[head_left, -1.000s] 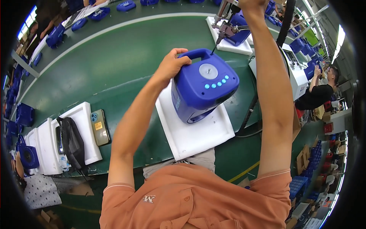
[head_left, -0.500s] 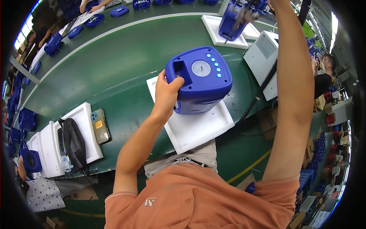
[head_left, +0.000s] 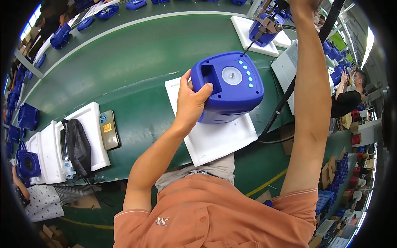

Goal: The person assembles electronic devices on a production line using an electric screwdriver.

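A boxy blue plastic housing (head_left: 233, 93) with a clear round disc and a row of light-blue buttons stands on a white foam tray (head_left: 221, 144) in front of me. My left hand (head_left: 192, 99) is closed round the handle bar at its left side, with the thumb at the recess. At the top edge, my right hand (head_left: 305, 5) is closed at the upper end of a power screwdriver (head_left: 269, 27); the picture's edge cuts off part of the fingers. Its long thin bit slants down to the screw hole at the housing's far corner.
Another blue housing (head_left: 261, 36) sits on foam behind the screwdriver. A pale grey box (head_left: 284, 66) and a black cable (head_left: 285, 99) are on the right. On the left lie a phone (head_left: 109, 130) and a black mesh bag (head_left: 79, 144). Co-workers sit farther off.
The screwdriver has come down toward me, and its bit now meets the housing's far corner. The housing and my left hand appear slightly farther right as the view shifts.
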Available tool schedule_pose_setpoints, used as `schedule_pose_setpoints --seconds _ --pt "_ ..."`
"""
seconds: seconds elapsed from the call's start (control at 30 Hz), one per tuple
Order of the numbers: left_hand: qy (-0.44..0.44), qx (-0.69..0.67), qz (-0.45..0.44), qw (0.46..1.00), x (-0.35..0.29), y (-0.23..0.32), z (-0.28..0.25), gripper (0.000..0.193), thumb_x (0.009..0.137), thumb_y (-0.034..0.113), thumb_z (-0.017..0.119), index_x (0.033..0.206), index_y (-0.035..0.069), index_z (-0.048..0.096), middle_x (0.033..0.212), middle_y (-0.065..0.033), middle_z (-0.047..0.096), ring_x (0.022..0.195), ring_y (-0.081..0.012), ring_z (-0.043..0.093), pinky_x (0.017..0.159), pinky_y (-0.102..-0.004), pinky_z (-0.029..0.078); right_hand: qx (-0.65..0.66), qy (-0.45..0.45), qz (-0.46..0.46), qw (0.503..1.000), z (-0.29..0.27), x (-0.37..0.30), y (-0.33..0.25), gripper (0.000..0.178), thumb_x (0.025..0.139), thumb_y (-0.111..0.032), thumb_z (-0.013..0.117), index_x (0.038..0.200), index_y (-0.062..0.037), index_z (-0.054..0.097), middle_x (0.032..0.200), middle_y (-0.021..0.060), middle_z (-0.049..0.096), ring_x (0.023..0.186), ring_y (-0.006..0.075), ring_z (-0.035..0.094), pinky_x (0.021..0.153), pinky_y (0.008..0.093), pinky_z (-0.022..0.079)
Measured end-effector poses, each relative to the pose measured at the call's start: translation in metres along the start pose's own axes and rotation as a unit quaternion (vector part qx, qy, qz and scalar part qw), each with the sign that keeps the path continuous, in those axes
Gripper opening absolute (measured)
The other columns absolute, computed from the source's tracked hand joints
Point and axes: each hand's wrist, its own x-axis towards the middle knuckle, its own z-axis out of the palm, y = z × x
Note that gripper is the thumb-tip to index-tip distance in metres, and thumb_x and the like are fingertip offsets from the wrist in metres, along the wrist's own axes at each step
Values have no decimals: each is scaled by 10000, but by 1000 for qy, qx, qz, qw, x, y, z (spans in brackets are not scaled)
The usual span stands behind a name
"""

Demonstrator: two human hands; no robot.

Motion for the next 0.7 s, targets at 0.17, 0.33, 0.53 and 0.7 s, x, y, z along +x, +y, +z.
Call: schedule_pose_setpoints --seconds 0.17,0.33,0.53,0.7 --pt "7 7 -9 1000 -1 1 1 854 942 116 687 1565 -79 136 1303 -175 622 1117 -195 651 995 -330 520 32 16 -52 998 8 -2 10 677 1038 -502 556 1180 156 624 1019 316 703 1000 393 675 925 451 486" --pt "15 13 -19 1000 1 3 4 852 933 123 682 1561 -82 143 1293 -174 623 1104 -191 652 986 -325 523 56 53 -105 992 16 -10 22 623 1043 -480 571 1097 137 641 851 224 685 843 318 648 851 434 490" --pt "13 54 -4 998 4 4 5 807 924 131 669 1537 -91 195 1298 -179 607 1092 -182 643 992 -330 515 57 -45 12 997 -4 -35 -8 540 1050 -450 598 815 34 643 623 35 549 525 144 469 543 339 406" --pt "100 326 165 926 4 -1 1 803 880 171 697 1518 -51 263 1291 -195 566 1278 -286 530 994 -380 477 101 47 -141 984 16 -18 26 506 1025 -467 634 828 -2 670 595 22 560 497 118 502 462 316 382"
